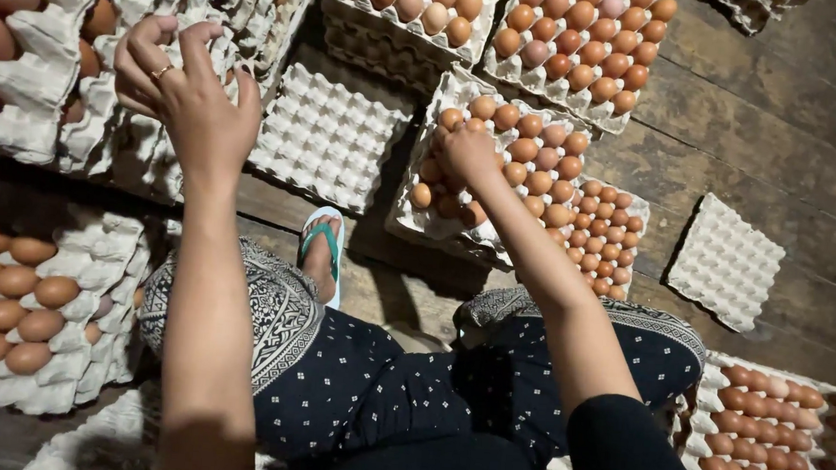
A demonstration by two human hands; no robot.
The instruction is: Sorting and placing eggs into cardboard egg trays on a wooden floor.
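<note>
My right hand (465, 156) reaches down onto a grey pulp egg tray (407, 223), about half filled with brown eggs (536, 160). Its fingers are closed around an egg at the edge of the filled rows. My left hand (185, 94), with a ring on one finger, hovers over a stack of pulp trays (29, 105) at the upper left. The fingers are curled and the back of the hand faces me, so its palm is hidden. Between my hands an empty tray (328, 135) lies flat.
Full trays of brown eggs (580, 53) stand at the top, another tray of eggs (14, 300) at lower left and one more tray (770, 435) at lower right. An empty tray (726, 265) lies on the dark wooden floor (777, 120). My foot in a flip-flop (322, 249) rests below the empty tray.
</note>
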